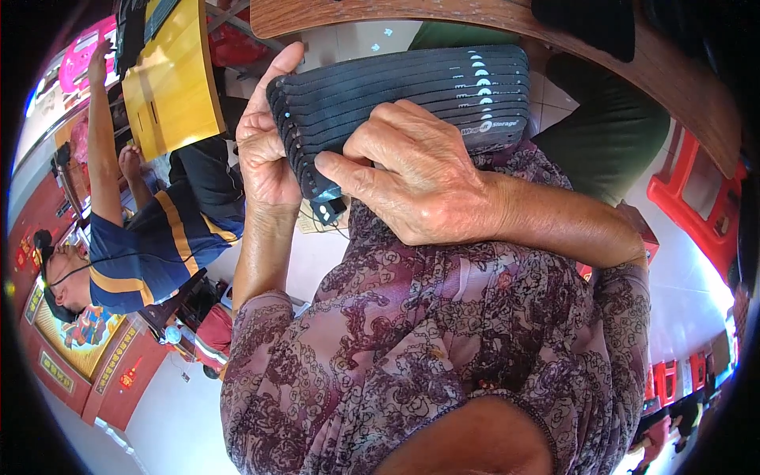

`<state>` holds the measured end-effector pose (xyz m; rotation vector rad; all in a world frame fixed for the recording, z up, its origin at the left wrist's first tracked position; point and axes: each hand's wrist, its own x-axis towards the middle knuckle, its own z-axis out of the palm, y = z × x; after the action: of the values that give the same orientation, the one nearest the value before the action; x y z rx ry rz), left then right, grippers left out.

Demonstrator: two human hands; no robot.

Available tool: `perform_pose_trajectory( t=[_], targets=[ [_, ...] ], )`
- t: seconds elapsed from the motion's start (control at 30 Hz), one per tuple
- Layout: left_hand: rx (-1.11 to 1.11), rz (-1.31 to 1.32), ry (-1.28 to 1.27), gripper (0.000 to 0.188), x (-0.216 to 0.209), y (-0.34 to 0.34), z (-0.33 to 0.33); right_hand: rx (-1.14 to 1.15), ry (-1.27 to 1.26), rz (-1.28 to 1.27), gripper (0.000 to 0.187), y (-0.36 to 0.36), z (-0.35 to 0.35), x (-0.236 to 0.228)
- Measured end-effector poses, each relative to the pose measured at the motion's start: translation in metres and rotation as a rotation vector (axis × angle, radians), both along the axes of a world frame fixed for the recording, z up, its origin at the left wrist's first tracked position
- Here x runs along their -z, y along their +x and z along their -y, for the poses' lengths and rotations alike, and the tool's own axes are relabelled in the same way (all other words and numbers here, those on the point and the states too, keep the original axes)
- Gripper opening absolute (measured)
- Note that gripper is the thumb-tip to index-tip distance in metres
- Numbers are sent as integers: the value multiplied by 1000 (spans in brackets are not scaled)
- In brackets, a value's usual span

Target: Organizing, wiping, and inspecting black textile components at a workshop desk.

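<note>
A fanned stack of black fabric straps (380, 87) with white print along its right end lies in front of my chest, above my lap. My left hand (265, 146) supports its left end from the side, its thumb pointing up and its other fingers hidden behind the stack. Over the lower middle of the straps rests my right hand (419, 174), with its fingers curled under and one digit reaching toward the left ends. What its fingertips pinch is out of sight. Small light marks show along the left ends of the straps.
A brown wooden tabletop (380, 14) curves along the far side, with a black item (586, 24) on it. To the left, a person in a navy and orange shirt (150, 253) works beside a yellow board (170, 87). Red plastic stools (693, 198) stand at the right.
</note>
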<state>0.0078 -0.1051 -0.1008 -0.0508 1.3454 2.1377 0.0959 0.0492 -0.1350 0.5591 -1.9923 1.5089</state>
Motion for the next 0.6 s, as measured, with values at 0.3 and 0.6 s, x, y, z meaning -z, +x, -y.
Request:
perform_pose_trajectory(
  t=[0.3,0.6],
  targets=[
    [2,14,16,83,3,2,2,-15,-10,20,33,2,-3,-1],
    [-22,-11,-22,84,2,8,-4,-42,-26,94,30,6,-5,-6]
  ],
)
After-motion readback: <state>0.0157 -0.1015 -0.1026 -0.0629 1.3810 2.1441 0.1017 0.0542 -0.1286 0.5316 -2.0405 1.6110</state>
